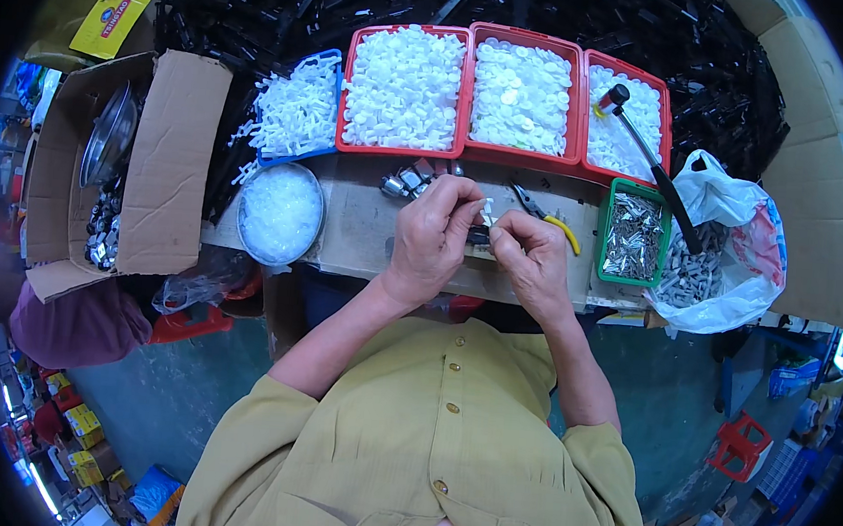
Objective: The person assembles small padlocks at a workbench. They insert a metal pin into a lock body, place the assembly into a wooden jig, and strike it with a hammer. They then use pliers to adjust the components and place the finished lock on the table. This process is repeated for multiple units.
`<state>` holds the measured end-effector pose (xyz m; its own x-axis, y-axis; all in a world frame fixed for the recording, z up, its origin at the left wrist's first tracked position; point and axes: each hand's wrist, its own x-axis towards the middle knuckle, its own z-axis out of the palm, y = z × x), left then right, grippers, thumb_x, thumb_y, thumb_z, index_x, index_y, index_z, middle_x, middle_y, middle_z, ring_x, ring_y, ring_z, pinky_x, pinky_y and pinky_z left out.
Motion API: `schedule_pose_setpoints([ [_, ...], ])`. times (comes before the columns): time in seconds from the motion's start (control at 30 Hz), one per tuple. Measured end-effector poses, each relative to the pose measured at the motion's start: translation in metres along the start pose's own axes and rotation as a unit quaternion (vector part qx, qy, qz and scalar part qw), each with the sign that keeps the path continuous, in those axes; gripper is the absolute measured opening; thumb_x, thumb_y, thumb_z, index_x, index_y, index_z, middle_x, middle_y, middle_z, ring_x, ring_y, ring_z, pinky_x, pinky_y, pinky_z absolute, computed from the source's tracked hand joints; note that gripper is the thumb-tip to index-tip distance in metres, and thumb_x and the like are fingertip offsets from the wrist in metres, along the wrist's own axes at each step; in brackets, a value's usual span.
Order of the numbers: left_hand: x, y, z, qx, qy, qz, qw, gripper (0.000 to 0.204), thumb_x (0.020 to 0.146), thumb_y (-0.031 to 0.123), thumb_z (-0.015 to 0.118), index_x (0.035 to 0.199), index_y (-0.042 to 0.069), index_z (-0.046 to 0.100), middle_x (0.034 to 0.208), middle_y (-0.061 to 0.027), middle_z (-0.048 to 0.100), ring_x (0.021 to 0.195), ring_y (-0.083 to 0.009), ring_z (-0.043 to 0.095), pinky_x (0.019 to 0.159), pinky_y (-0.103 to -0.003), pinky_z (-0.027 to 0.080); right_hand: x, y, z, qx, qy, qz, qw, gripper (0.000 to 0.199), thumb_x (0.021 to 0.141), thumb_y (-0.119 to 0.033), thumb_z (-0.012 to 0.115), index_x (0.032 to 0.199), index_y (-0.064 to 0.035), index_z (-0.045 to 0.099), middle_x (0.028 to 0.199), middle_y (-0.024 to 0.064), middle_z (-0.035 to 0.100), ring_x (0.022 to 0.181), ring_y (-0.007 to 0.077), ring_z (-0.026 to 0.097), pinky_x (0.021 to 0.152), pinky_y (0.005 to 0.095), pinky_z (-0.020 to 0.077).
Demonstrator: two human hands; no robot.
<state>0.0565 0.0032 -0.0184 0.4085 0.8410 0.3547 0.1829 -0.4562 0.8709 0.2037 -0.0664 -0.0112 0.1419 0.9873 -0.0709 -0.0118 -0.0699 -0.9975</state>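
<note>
Both hands meet right at the middle of the worktop (365,230), near edge. The left hand (430,236) is curled, fingers pressed together around a small dark part (479,235), and the right hand (531,256) pinches the same part from the other side, with a small white piece (488,209) sticking up just above it. So the part sits between the two hands, touching both — neither is really nearer. Its long axis I can't tell, too much is hidden by fingers.

Around them: yellow-handled pliers (545,216) just far-right of the right hand, a few metal bits (406,180) just beyond the left hand. Farther back, three red trays (467,90) of white pieces, a blue tray (300,108) of white pegs to the left, and a round bowl (279,213) left of the hands. A green tray (633,236) of metal parts sits to the right, by a plastic bag (735,251).

Open room is tight — mostly the bare strip between bowl and left hand.
</note>
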Motion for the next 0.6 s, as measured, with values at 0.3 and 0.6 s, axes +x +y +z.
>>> schedule_pose_setpoints([
  [0.3,-0.002,0.001,0.002,-0.050,0.037,-0.003,0.998,0.003,0.097,-0.002,0.060,0.100,-0.002,0.059,0.085,-0.0063,0.063,0.074,-0.0130,0.068,0.064,-0.027,0.054,0.003,0.009,0.007,0.275,-0.019,0.056,0.960,0.018,0.096,-0.011,0.058,0.081,-0.0012,0.060,0.067,-0.0027,0.053,0.062,0.0035,0.049,0.055,0.0219,0.0388],
  [0.6,0.000,0.001,0.008,-0.007,0.104,0.011,0.994,0.002,0.098,-0.001,0.061,0.100,-0.001,0.061,0.084,-0.0049,0.063,0.073,-0.0112,0.065,0.064,-0.025,0.052,0.004,-0.004,0.030,-0.088,0.107,-0.095,0.986,0.013,0.090,-0.004,0.061,0.080,0.0046,0.058,0.069,0.0063,0.053,0.060,0.0123,0.047,0.057,0.0281,0.0397],
])
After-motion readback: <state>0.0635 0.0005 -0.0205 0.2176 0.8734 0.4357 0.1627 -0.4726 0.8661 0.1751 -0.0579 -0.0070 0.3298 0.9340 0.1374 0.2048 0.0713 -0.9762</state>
